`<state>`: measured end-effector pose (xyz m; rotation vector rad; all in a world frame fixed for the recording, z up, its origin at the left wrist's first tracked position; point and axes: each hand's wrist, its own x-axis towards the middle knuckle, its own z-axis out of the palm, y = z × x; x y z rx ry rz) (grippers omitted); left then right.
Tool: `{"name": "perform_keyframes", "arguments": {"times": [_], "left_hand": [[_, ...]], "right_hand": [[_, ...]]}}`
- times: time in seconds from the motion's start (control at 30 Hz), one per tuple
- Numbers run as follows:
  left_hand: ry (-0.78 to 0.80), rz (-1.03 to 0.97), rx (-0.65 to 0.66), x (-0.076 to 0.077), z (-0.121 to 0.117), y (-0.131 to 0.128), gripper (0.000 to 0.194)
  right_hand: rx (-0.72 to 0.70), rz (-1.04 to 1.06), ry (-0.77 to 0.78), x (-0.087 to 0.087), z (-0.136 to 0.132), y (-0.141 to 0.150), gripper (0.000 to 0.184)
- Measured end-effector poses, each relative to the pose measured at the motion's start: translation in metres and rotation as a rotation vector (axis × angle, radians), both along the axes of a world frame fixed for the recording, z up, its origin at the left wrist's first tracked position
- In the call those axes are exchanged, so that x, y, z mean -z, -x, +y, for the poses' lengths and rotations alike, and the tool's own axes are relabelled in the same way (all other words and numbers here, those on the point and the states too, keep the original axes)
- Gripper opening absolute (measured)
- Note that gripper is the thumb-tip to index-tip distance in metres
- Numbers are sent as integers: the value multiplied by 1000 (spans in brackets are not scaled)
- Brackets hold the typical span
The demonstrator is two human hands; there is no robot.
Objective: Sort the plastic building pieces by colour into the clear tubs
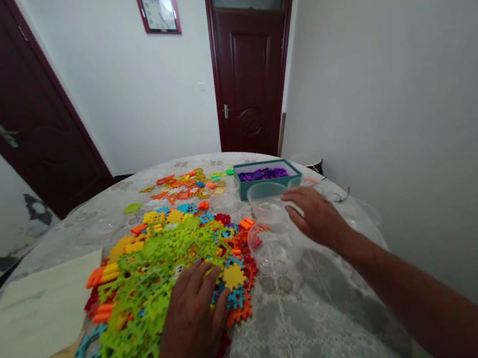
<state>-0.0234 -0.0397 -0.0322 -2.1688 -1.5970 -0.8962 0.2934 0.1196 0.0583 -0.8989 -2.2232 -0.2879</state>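
Observation:
A large heap of toothed plastic building pieces (160, 254), mostly lime green with yellow, orange, red and blue ones, covers the middle left of the table. My left hand (192, 310) lies over the heap's near right side with its fingers stretched out, and what is under the palm is hidden. At the right, my right hand (314, 215) has thumb and fingers apart, close to the rim of a clear plastic bowl (263, 199); whether it touches the rim I cannot tell. Nearer to me stands another clear bowl (272, 250), right beside the heap.
Behind the bowls is a teal box (248, 190) containing purple pieces (263, 174). Smaller mixed pieces (180, 186) lie scattered at the back. A pale board (28, 321) rests at the left. The round table (303, 334) has a patterned cover, with a wall close on the right.

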Motion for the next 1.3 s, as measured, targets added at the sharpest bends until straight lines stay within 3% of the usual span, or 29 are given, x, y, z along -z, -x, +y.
{"name": "perform_keyframes", "arguments": {"times": [0.1,0.2,0.3,0.43,0.63,0.9,1.1,1.3], "left_hand": [[-9,-19,-6,0,-2,0,32],[-5,-23,-10,2,-2,2,33],[-15,-22,-13,4,-2,5,33],[-33,-16,-24,7,-3,8,35],[-2,-7,-15,5,-6,4,36],[4,-21,-15,4,-5,3,32],[-3,-25,-1,6,-3,6,31],[35,-69,-21,4,-5,6,31]], "right_hand": [[179,-186,92,-29,72,-9,30],[374,-437,269,-39,135,-9,36],[423,-558,365,-33,176,-4,36],[415,-642,423,-16,207,1,32],[396,-745,461,-2,230,2,30],[377,-793,443,-4,238,-6,28],[456,-728,388,-27,232,-10,30],[528,-692,314,-68,206,-13,28]]}}
